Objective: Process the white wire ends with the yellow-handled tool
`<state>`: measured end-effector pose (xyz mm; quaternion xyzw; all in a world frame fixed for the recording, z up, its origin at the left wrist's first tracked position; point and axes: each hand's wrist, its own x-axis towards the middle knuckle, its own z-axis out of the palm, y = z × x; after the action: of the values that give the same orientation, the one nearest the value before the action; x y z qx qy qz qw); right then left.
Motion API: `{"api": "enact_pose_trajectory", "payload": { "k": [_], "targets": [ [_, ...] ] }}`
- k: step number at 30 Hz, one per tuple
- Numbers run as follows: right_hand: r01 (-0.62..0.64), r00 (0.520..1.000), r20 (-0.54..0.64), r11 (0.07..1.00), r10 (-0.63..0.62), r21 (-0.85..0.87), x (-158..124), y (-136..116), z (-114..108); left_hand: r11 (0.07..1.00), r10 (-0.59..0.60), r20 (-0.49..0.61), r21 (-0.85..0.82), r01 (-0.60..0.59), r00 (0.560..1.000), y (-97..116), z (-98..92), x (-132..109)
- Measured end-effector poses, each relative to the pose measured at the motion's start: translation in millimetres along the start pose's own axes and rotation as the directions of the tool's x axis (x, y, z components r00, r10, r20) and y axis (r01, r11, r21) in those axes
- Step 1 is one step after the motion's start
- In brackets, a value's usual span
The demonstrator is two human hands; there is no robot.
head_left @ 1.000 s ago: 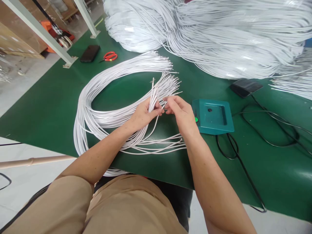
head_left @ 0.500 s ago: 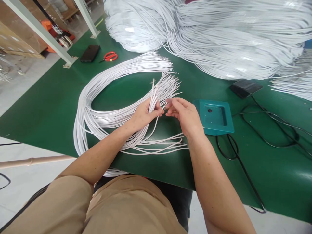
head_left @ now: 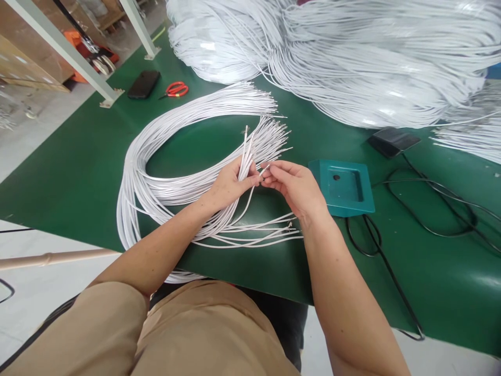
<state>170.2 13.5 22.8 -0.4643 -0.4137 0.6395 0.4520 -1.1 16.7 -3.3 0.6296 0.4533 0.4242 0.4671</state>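
Observation:
My left hand [head_left: 234,183] is closed around a small bunch of white cables [head_left: 246,156], their ends pointing up past the thumb. One cable end [head_left: 265,170] sticks out between the two hands. At that end my right hand [head_left: 291,183] pinches with thumb and fingertips, close to the left thumb. Under and behind the hands a larger looped bundle of white cables [head_left: 135,156] lies on the green table, its cut ends fanned toward the right. Several loose cable ends [head_left: 266,232] stretch out below my hands.
Big coils of white cable [head_left: 371,62] cover the table's far side. A teal tray-like device [head_left: 366,203] stands right of my hand, near a black pedal-like object [head_left: 393,141] and black cords [head_left: 395,277]. Red-handled scissors [head_left: 177,89] and a black flat case [head_left: 144,84] lie far left.
My right hand has shifted slightly left, its fingertips now on the cable end beside my left thumb. The left hand keeps its hold on the bunch.

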Motion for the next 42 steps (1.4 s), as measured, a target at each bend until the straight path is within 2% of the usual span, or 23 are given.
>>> {"api": "enact_pose_trajectory", "payload": {
  "k": [3,6,8,10,12,13,14,16,20,27,30,36,42],
  "targets": [
    [0.096,0.994,-0.032,0.978,-0.104,-0.184,-1,1,3,0.996,-0.036,0.025,-0.082,0.038,0.999,-1,0.2,0],
    [0.229,0.958,-0.037,0.834,-0.285,-0.502,0,8,4,0.970,-0.096,0.091,-0.214,0.113,0.991,0,0.7,1],
    [0.321,0.902,0.025,0.632,-0.431,-0.705,0,11,4,0.930,-0.165,0.150,-0.304,0.204,0.975,2,1.3,2],
    [0.395,0.832,0.181,0.330,-0.525,-0.857,0,12,2,0.880,-0.226,0.211,-0.374,0.293,0.951,2,1.9,3],
    [0.403,0.787,0.328,0.032,-0.523,-0.915,-1,10,-2,0.850,-0.257,0.244,-0.404,0.339,0.935,2,2.4,5],
    [0.376,0.781,0.360,-0.076,-0.510,-0.924,-1,8,-4,0.847,-0.259,0.246,-0.407,0.342,0.934,1,2.6,6],
    [0.336,0.782,0.364,-0.149,-0.506,-0.930,-2,6,-6,0.852,-0.257,0.241,-0.401,0.337,0.936,0,2.8,7],
    [0.249,0.794,0.330,-0.223,-0.510,-0.943,-2,2,-12,0.873,-0.252,0.220,-0.368,0.320,0.942,-4,3.3,9],
    [0.172,0.847,0.284,-0.275,-0.448,-0.946,0,1,-23,0.923,-0.245,0.159,-0.263,0.280,0.956,-9,5.5,12],
    [0.204,0.874,0.311,-0.299,-0.374,-0.932,0,-2,-24,0.979,-0.196,0.035,-0.042,0.197,0.980,-9,9.9,13],
    [0.217,0.880,0.308,-0.271,-0.362,-0.938,2,-2,-24,0.985,-0.173,0.027,0.015,0.173,0.985,-12,9.7,14],
    [0.210,0.854,0.295,-0.235,-0.428,-0.949,7,2,-27,0.987,-0.129,0.008,0.093,0.127,0.992,-20,10.2,16],
    [0.192,0.877,0.256,-0.191,-0.406,-0.963,9,2,-26,0.966,-0.085,-0.011,0.245,0.085,0.996,-21,9.7,16]
  ]
}}
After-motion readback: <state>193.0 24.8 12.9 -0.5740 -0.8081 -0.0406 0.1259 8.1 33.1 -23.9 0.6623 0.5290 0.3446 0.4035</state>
